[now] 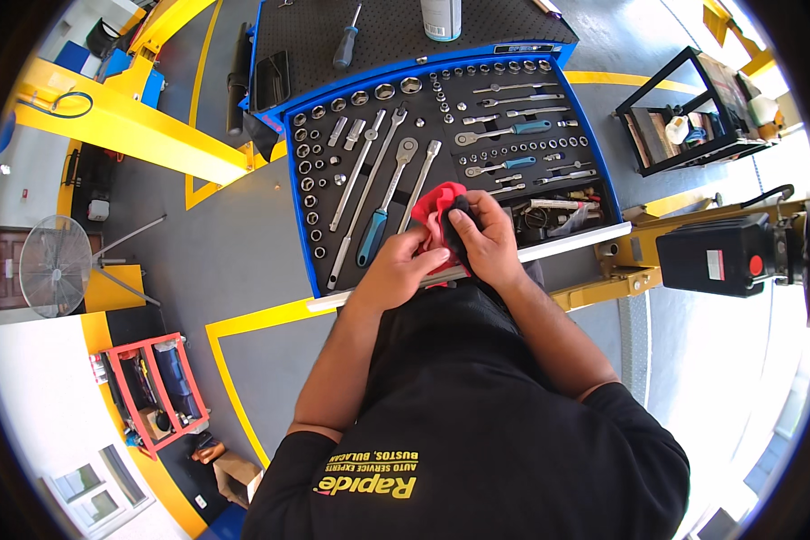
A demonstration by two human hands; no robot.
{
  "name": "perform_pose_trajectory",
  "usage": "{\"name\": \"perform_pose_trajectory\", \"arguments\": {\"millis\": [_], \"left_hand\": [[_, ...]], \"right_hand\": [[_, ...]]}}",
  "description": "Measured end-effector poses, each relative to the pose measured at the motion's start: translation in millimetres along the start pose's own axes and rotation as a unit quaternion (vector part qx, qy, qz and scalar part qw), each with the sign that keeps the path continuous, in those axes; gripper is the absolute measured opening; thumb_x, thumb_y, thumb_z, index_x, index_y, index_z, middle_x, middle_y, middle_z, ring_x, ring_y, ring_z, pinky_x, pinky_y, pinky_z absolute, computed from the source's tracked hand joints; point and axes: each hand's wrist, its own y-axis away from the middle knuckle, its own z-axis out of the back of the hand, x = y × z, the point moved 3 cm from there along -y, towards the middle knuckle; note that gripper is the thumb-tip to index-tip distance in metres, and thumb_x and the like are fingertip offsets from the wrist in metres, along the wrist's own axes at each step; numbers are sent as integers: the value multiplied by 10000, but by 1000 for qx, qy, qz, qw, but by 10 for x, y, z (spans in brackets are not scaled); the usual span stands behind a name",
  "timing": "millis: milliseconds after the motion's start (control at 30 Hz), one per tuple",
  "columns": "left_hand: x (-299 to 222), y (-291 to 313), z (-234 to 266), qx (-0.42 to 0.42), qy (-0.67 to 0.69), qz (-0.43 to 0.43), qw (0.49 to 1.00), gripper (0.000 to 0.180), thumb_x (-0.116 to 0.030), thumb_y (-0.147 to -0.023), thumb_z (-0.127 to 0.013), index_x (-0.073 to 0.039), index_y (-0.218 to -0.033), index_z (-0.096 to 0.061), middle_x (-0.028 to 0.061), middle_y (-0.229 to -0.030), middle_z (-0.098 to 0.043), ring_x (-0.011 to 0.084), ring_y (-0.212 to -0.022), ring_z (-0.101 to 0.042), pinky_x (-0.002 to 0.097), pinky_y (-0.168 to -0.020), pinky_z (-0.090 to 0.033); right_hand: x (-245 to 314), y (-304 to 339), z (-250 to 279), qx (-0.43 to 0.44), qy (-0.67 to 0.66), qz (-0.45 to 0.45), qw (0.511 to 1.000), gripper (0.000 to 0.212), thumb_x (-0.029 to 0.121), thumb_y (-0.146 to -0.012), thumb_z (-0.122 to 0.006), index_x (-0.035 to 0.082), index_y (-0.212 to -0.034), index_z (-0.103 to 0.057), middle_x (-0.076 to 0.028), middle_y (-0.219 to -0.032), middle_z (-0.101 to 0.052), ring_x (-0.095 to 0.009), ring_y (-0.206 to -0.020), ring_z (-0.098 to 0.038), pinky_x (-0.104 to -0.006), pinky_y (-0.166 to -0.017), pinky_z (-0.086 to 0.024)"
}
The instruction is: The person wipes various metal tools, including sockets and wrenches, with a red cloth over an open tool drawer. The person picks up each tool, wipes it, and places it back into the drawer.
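Observation:
Both my hands meet over the front of an open blue tool drawer (290,198). My left hand (400,272) is closed on a red cloth (436,205), thumb pressing toward the right. Against the same cloth, my right hand (488,241) pinches a dark object (459,229) whose kind I cannot make out. Beneath them, the drawer's black foam tray holds a large ratchet with a blue handle (389,198), long extension bars (358,171) and a row of sockets (360,97). Smaller ratchets (504,132) lie to the right.
On the cabinet's black top are a screwdriver (346,45), a phone-like black slab (272,79) and a can (442,20). A yellow lift arm (144,126) stands at left, with a fan (56,266) and a red cart (157,391). At right are a black-framed cart (666,108) and a black box unit (706,255).

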Motion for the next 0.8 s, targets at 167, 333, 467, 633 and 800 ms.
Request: {"name": "perform_pose_trajectory", "arguments": {"millis": [167, 333, 467, 633, 800], "left_hand": [[259, 141, 212, -103, 302, -71, 945, 558, -437, -1150, -358, 34, -1327, -598, 103, -1247, -668, 228, -1175, -625, 411, -1111, -449], [530, 357, -123, -16, 419, -7, 908, 500, -384, -1140, -462, -56, -1517, -459, 64, -1297, -632, 160, -1216, -607, 342, -1070, -477], [452, 435, -148, -32, 251, 52, 966, 433, -367, -1142, -479, -69, -1454, -507, 34, -1285, -628, 126, -1137, -626, 310, -985, -508], [26, 228, 296, -219, 342, -34, 913, 340, -410, -1146, -443, -116, -1036, -575, -7, -879, -572, 116, -809, -560, 285, -766, -460], [-418, -652, 1171, -310, 38, -322, 894, 342, -342, -1147, -406, -57, -1171, -593, 65, -1089, -630, 183, -1029, -592, 380, -951, -457]], "right_hand": [[-16, 71, -113, 48, -205, -15, 977, 142, 84, -1096, -575, 49, -1211, -501, -33, -1078, -672, -73, -969, -607, -260, -851, -518], [247, 147, -346, 68, 237, 214, 945, 304, 45, -906, -738, 73, -1183, -617, -133, -1246, -571, -321, -1133, -548, -424, -936, -462], [387, 146, -195, 49, 302, 220, 926, 502, 45, -779, -797, 102, -1256, -650, -148, -1303, -561, -372, -1230, -535, -464, -1019, -424], [279, 136, 377, -32, 343, 237, 908, 487, 3, -805, -719, 27, -1272, -584, -181, -1265, -592, -381, -1184, -565, -489, -1012, -438], [114, 126, 467, -53, 470, 248, 845, 422, 47, -834, -700, 29, -1240, -586, -160, -1214, -599, -381, -1134, -583, -473, -975, -471]]}}
